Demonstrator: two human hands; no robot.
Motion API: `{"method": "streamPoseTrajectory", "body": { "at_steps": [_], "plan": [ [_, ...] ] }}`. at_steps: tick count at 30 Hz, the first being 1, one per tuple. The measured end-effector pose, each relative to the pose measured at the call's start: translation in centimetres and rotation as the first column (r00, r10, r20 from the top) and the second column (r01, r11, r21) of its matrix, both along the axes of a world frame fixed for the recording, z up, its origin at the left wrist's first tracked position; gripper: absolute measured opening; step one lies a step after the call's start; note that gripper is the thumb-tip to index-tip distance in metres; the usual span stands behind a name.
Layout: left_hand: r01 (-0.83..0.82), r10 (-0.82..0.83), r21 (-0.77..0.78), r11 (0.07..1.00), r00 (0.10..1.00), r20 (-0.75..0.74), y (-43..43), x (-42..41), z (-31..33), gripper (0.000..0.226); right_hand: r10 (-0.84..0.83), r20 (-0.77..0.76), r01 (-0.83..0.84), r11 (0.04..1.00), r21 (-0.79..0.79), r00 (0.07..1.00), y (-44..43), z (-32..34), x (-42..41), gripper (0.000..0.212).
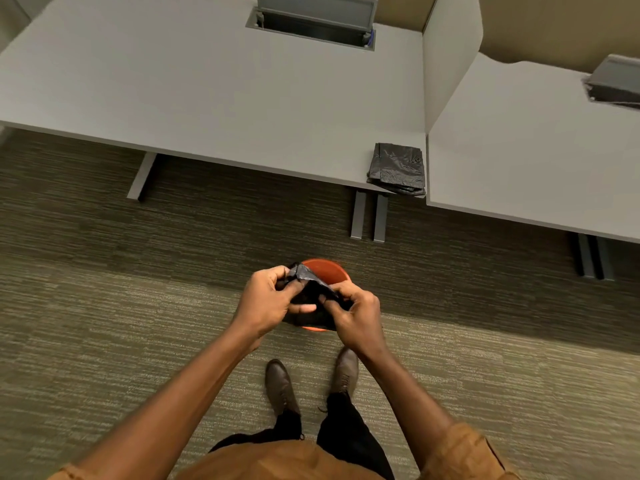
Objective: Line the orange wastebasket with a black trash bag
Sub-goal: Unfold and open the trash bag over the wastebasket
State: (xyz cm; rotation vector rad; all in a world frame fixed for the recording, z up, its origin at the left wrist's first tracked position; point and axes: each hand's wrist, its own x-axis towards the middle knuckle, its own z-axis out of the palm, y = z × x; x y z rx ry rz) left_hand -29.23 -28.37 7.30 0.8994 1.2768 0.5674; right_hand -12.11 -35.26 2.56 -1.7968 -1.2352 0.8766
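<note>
The orange wastebasket point(329, 270) stands on the carpet in front of my feet, mostly hidden behind my hands. A black trash bag point(310, 299) is bunched between both hands directly above the basket. My left hand point(268, 303) pinches the bag's left edge with fingers and thumb. My right hand point(356, 311) grips its right edge, the fingers curled into the plastic. The bag's lower part hangs dark over the basket's opening, and only the far rim and a sliver of the near rim show.
A folded stack of black trash bags point(398, 169) lies on the front right corner of a grey desk point(207, 98). A second desk point(536, 161) stands to the right behind a divider. Desk legs point(369, 216) rise from the carpet beyond the basket.
</note>
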Motion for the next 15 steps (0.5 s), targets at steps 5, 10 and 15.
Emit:
{"method": "streamPoseTrajectory", "body": {
  "at_steps": [5, 10, 15],
  "plan": [
    [-0.085, 0.083, -0.041, 0.996, 0.996, -0.045, -0.04, -0.09, -0.19, 0.013, -0.152, -0.121, 0.133, 0.979, -0.152, 0.981, 0.36, -0.13, 0.65, 0.015],
    [-0.277, 0.288, -0.158, 0.948, 0.957, 0.046, 0.31, 0.23, 0.32, 0.016, -0.213, -0.259, 0.165, 0.967, -0.196, 0.942, 0.47, -0.01, 0.69, 0.011],
    [-0.4, 0.427, -0.227, 0.888, 0.9, 0.085, 0.84, 0.22, -0.58, 0.02, -0.269, -0.265, 0.197, 0.943, -0.266, 0.926, 0.39, 0.02, 0.71, 0.027]
  ]
}}
